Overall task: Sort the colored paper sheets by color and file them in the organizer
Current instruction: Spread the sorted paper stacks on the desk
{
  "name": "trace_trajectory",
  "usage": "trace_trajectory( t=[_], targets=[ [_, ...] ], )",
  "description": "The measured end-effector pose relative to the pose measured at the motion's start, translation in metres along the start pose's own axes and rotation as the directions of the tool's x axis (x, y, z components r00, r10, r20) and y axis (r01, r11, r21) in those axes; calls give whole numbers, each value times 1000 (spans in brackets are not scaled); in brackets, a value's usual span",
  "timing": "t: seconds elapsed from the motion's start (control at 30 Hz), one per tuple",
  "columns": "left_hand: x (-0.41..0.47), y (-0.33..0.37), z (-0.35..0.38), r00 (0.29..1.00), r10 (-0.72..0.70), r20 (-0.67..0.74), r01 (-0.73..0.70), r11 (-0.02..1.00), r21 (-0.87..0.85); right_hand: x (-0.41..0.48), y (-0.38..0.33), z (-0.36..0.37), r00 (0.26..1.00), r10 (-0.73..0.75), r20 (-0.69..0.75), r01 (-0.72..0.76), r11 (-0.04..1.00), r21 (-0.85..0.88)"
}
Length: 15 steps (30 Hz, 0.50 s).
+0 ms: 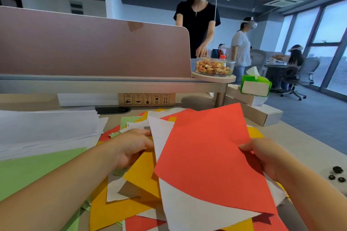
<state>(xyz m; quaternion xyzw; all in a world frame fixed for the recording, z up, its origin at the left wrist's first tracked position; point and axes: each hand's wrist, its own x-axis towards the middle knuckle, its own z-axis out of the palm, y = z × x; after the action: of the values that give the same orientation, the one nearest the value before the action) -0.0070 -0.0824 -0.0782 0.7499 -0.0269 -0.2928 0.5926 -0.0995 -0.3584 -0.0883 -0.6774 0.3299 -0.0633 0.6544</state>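
Colored paper sheets [142,172]: lying in a loose, mixed heap on the surface [300,142] right in front of you, with a red one lifting clear of it.
White stack [47,129]: sitting at far left with its edges fanning out; a sweep of your forearm could be pushing it into the heap.
Green sheet [33,170]: lying under your left forearm, so it is risking a drag or crease when you are pulling that arm back.
Left hand [131,146]: your fingers [144,145] are curling onto the left edge of the white sheet [161,135] and seem to be pinching it.
Red sheet [206,152]: tilting up over the heap with white paper riding beneath it; the two could be travelling together and getting filed under one color.
Right hand [266,157]: your thumb is pressing on top of the red sheet's right edge, fingers gripping from below; one-edge holding is letting the sheet sag and possibly slip.
Black bits [337,173]: sitting near the right edge, where a sliding sheet could be knocking them off.
Organizer: not showing in view, so you are judging the destination blind.
Look: sheets are appearing thin, matte and floppy, running white and green, then orange-yellow, then red, overlapping at all angles.
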Motion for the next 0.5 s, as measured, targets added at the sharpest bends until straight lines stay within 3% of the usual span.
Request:
trace_trajectory(
  t=[0.23, 0.37, 0.5],
  targets=[
    [-2, 3, 0, 994, -60, -95, 62, 998, 19, -3, 0, 3, 997, 12, 73, -12, 1000, 1],
    [5, 2, -2, 986, -27, -167, 46, 993, 110, -7, 3, 2, 990, 36, 140, -22, 995, -101],
    [11, -2, -8, 975, -53, -216, 67, 996, 57, -5, 1, -1, 993, 42, 108, -31, 994, -101]
  ],
)
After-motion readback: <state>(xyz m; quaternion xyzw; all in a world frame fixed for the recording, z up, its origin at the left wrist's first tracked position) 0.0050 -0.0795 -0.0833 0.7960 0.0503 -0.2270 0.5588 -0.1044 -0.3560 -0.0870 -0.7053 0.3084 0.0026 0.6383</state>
